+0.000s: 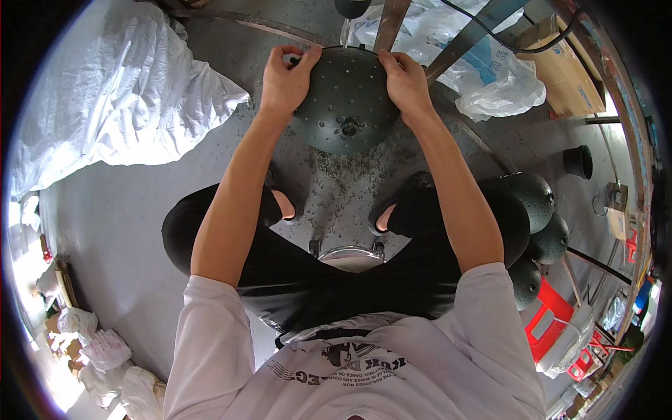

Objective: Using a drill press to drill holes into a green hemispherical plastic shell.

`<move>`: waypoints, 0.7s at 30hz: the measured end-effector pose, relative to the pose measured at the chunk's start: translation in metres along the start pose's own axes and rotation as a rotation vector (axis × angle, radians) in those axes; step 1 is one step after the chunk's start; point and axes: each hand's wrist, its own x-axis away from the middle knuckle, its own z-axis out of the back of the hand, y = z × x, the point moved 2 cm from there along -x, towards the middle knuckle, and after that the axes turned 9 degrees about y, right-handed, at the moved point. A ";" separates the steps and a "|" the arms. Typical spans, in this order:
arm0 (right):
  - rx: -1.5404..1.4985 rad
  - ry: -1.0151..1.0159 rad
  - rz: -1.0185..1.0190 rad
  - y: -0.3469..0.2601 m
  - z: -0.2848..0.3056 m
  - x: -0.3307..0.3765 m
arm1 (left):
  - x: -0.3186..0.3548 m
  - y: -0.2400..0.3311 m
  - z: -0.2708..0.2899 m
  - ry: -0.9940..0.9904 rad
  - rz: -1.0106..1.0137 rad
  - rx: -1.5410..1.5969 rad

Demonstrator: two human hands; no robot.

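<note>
The grey floor (126,245) is covered at the upper left by a large white sack (119,84), whose pointed end is turned toward the left forearm. At the upper right, a crumpled plastic bag (507,91) is flanked on its right by a brown carton (570,77). Between these two sides, at the top centre, a dark green dome (346,94) is held in front of the spread legs; it is dotted with small bumps, and a round knob (349,128) is seen on its near side. Beside the right knee, more domes (532,199) are grouped close together, and a red stool (549,322) is placed just below them. The dome's left rim is pinched by the left hand (285,80), with its fingers curled, and the right rim is gripped by the right hand (407,84). The dome is thus clamped from both sides. Farther right, a black cup (578,162) is seen lying tipped. Above the dome, a black nozzle (352,7) is partly cut off by the upper edge. Between the feet, small bits (343,175) are scattered.
</note>
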 end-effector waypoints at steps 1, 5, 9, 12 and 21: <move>-0.005 0.009 0.027 0.007 0.001 -0.001 | 0.000 -0.011 -0.003 -0.012 0.014 -0.012; 0.008 -0.038 0.082 0.022 0.001 0.008 | 0.009 -0.033 -0.001 -0.065 0.066 -0.041; -0.058 -0.080 0.183 0.033 0.008 0.007 | 0.012 -0.035 0.002 -0.266 0.183 -0.013; -0.088 -0.132 0.313 0.031 0.009 0.010 | 0.012 -0.026 0.008 -0.268 0.197 -0.097; -0.013 -0.195 0.389 0.024 0.006 0.021 | 0.012 -0.021 0.011 -0.535 -0.157 -0.154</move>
